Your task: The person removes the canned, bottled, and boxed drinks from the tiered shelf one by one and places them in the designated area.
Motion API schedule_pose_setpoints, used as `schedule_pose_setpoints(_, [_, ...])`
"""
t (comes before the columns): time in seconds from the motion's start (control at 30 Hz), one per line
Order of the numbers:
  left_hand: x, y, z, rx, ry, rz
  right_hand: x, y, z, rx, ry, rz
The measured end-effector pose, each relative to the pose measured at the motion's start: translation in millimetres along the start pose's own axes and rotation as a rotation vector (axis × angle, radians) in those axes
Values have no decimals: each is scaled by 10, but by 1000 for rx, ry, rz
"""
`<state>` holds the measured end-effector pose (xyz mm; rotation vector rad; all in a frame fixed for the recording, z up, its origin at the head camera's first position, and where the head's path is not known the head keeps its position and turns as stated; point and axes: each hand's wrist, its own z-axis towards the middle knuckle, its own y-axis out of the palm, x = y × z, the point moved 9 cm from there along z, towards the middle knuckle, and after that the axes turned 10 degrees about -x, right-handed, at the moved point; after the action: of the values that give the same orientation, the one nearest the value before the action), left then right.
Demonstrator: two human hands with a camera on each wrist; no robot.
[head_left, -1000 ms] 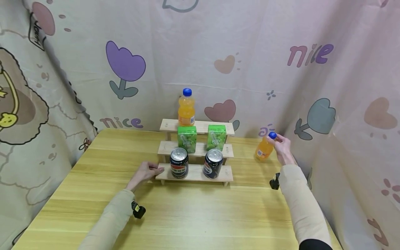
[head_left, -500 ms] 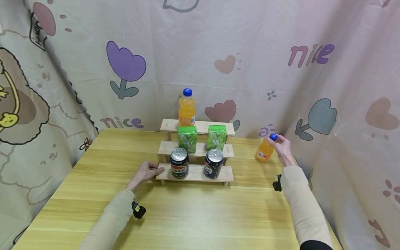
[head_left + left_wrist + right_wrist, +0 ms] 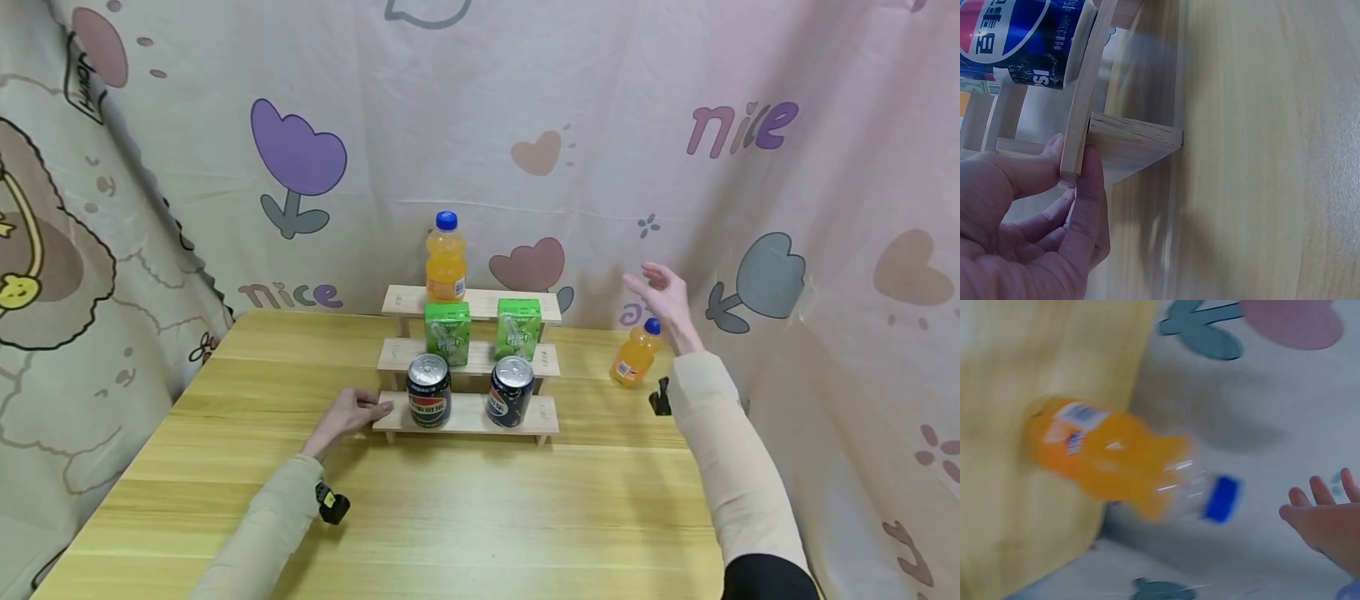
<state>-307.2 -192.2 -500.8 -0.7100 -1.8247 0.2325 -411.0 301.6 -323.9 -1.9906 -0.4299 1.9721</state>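
Observation:
A small orange drink bottle (image 3: 635,353) (image 3: 1116,462) with a blue cap stands tilted on the table's right side, near the curtain. My right hand (image 3: 660,293) (image 3: 1325,519) hovers above it with fingers spread, holding nothing. My left hand (image 3: 348,414) (image 3: 1041,212) grips the left end of the lowest step of a wooden three-step rack (image 3: 468,417) (image 3: 1129,140). The rack bears two dark cans (image 3: 429,391) on the bottom step, two green cartons (image 3: 447,332) on the middle one and a second orange bottle (image 3: 446,257) on top.
The wooden table (image 3: 450,517) is bounded by a patterned curtain (image 3: 825,250) behind and on both sides; the tilted bottle stands close to the right curtain. Small black wrist cameras (image 3: 331,504) sit under both sleeves.
My right hand has let go of the bottle's cap and risen up and to the left with its fingers spread. The bottle stays tilted on the table. My left hand has not moved.

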Motion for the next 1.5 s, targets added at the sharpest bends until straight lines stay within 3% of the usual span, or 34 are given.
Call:
schedule_pose_setpoints(0.37, [31, 1, -24, -14, 8, -1, -986, 534, 181, -140, -142, 57])
schedule_pose_setpoints(0.67, [16, 22, -15, -28, 1, -29, -1493, 1153, 171, -281, -229, 85])
schedule_pose_setpoints(1.03, [18, 28, -7, -36, 6, -50, -1855, 1897, 132, -426, -319, -60])
schedule_pose_setpoints(1.3, [16, 22, -7, -29, 6, -54, -1889, 2304, 138, -526, -267, 168])
schedule_pose_setpoints(1.5, [13, 16, 5, -22, 11, -48, -1869, 2408, 187, -520, -223, 158])
